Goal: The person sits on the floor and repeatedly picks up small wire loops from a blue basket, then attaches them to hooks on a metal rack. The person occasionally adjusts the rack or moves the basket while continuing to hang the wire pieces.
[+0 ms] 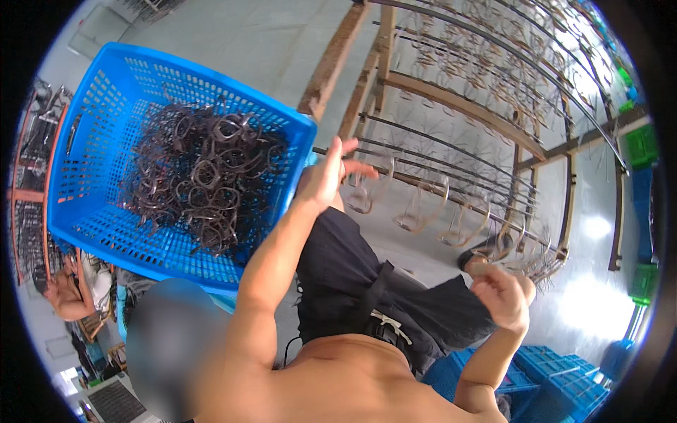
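My left hand (328, 176) is raised beside the right wall of a large blue plastic basket (300, 151). Its fingers are spread and nothing shows in them. Inside the basket lies a tangled heap of glossy dark curved pieces (211, 173), looped like thin bands; I cannot tell their exact kind. Farther right, my right hand (501, 296) is held above my lap with its fingers curled closed. Whether something small is in them is hidden. Near that hand, pale wire hoops (465, 222) hang in a row from the lower bar of a rack.
A wooden-framed rack (465, 109) with dark metal rods spans the upper right, hung with many hoops. Blue crates (550, 374) are stacked at the lower right. Another person (70, 296) is at the far left, near an orange-framed shelf (29, 194) loaded with dark pieces.
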A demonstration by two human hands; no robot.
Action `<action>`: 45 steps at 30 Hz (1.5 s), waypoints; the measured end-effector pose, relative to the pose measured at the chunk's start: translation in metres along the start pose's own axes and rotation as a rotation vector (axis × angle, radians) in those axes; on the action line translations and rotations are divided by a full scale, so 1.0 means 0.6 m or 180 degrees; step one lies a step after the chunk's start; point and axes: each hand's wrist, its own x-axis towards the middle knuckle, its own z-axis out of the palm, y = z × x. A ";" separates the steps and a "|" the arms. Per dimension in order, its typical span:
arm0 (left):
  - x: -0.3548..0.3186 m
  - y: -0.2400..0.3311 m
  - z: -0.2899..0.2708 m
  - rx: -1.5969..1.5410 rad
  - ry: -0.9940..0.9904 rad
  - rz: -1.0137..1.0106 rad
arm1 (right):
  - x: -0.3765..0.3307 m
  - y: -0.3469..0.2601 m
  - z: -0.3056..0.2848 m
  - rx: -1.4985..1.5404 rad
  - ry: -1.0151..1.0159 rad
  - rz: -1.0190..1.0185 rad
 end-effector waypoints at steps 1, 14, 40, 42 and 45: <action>-0.018 -0.017 -0.015 0.0040 -0.0064 -0.0029 | 0.009 -0.020 0.010 -0.0018 -0.0425 0.0121; -0.037 -0.066 -0.212 0.4271 0.3246 0.0500 | 0.160 -0.119 0.253 0.1142 -0.1155 -0.0449; -0.082 0.084 -0.394 0.4989 0.1973 0.0984 | -0.031 0.302 -0.176 0.2943 0.4927 -0.0350; -0.095 0.107 -0.424 0.4186 0.2223 0.1431 | -0.015 0.314 -0.175 0.3276 0.4638 -0.0335; -0.116 0.165 -0.373 0.4332 0.2429 0.1244 | -0.007 0.342 -0.183 0.3577 0.4345 -0.0397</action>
